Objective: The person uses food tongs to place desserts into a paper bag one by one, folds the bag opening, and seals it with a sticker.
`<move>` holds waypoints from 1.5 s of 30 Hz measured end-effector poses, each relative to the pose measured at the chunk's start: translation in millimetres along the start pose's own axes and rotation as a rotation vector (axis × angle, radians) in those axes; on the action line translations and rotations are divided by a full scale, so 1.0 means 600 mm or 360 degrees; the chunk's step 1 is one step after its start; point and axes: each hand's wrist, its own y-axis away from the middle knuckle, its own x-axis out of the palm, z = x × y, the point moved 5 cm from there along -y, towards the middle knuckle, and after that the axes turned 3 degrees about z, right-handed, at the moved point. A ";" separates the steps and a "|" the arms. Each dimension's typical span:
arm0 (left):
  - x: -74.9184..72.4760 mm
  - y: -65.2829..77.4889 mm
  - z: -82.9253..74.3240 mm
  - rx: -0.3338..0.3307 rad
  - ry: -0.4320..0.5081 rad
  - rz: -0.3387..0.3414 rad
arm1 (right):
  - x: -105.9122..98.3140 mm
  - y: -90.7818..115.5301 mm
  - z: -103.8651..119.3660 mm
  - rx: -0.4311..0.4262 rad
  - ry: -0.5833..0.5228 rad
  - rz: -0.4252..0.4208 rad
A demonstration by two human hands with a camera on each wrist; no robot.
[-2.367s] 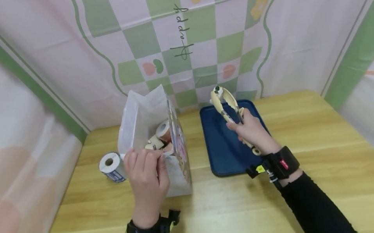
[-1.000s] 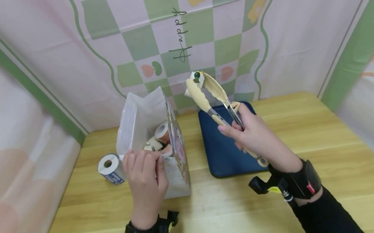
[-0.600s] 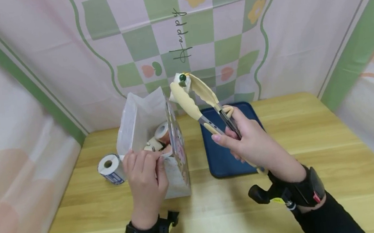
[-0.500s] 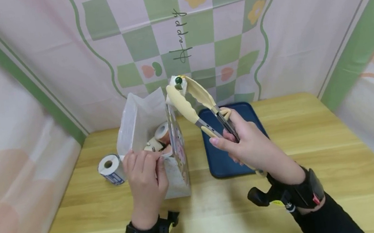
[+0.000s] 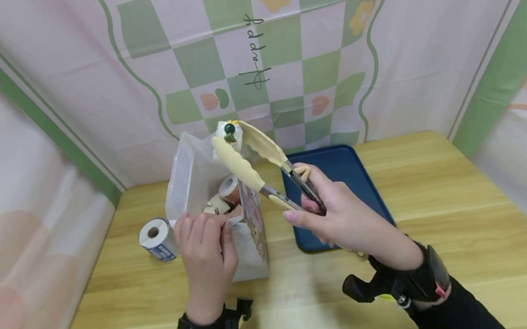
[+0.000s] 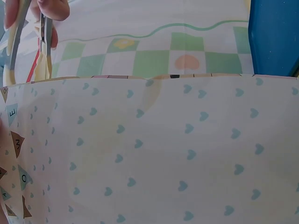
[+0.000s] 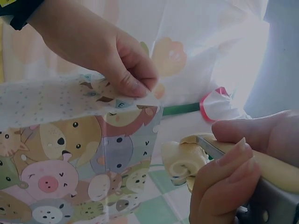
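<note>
My left hand (image 5: 205, 250) pinches the near rim of an upright paper bag (image 5: 249, 252) with cartoon animals on its side. In the right wrist view this hand (image 7: 100, 46) grips the bag's top corner. My right hand (image 5: 345, 215) holds cream-and-metal kitchen tongs (image 5: 238, 163). Between the tong heads sits a small white object (image 5: 222, 127) with a dark green bead and a yellow bit; its kind is unclear. Tong heads and object hang above the bag's far right edge. Inside the bag lie a pinkish-brown roll (image 5: 229, 188) and a cream-coloured item (image 5: 216, 205), partly hidden.
A label roll (image 5: 157, 239) stands on the wooden table (image 5: 113, 312), left of the bag. Right of the bag lies a dark blue tray (image 5: 349, 167), partly under my right hand. A patterned curtain (image 5: 209, 55) rises behind the table.
My right hand has carried the tongs and the white object from over the tray leftward to the bag, first rising, then lowering slightly. My left hand has stayed on the bag's rim.
</note>
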 end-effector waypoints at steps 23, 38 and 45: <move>0.002 0.000 -0.004 0.0007 -0.0003 0.0006 | 0.027 -0.009 0.004 0.0003 0.0142 0.0042; 0.002 0.002 0.001 -0.0043 -0.0005 0.0060 | -0.009 0.010 -0.054 0.0219 0.0081 -0.0192; 0.002 0.002 0.000 -0.0048 0.0006 0.0051 | -0.025 0.023 -0.100 0.0299 0.0106 -0.0344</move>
